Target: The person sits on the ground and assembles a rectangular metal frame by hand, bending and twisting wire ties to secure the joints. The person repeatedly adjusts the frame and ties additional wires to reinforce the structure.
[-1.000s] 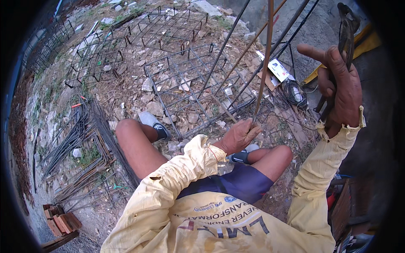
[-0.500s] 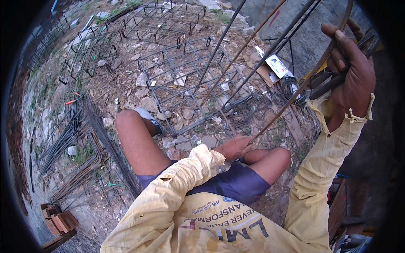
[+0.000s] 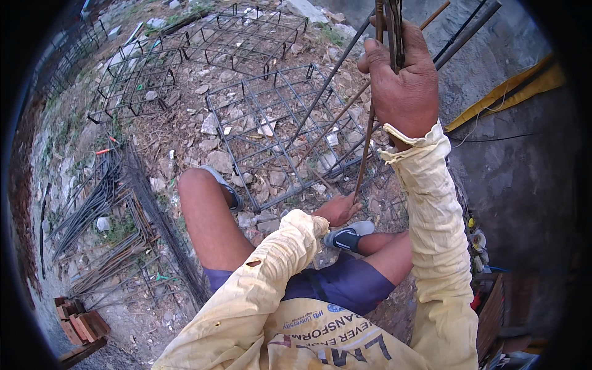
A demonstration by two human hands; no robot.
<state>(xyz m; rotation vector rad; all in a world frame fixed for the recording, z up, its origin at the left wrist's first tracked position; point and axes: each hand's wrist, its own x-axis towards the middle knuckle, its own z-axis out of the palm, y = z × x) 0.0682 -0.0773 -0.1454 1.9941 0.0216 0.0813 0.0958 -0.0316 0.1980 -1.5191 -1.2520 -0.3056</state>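
Observation:
A thin, rusty-brown rod [image 3: 365, 157] runs steeply between my two hands. My left hand [image 3: 338, 210] is low over my lap, in front of my knees, with its fingers closed around the lower end of the rod. Higher up on the right, my right hand [image 3: 407, 92] is raised and closed around the rod's upper part. Dark, narrow strips [image 3: 395, 31] stick up out of the same fist; their kind I cannot make out. Behind the right hand, longer bars [image 3: 336, 68] slant from the upper edge toward the ground.
Ahead lies a welded-looking steel bar grid [image 3: 271, 132], with bar cages [image 3: 243, 37] farther off. Bundled bars [image 3: 102, 197] lie at left, near stacked red bricks [image 3: 83, 324]. Stones cover the ground. A yellow strap [image 3: 505, 92] hangs at right by a grey wall [image 3: 487, 37].
My right hand has swung left and upright with the rod and dark strips, so the rod stands steeper. My left hand stays low on its end. A shod foot now shows beside it.

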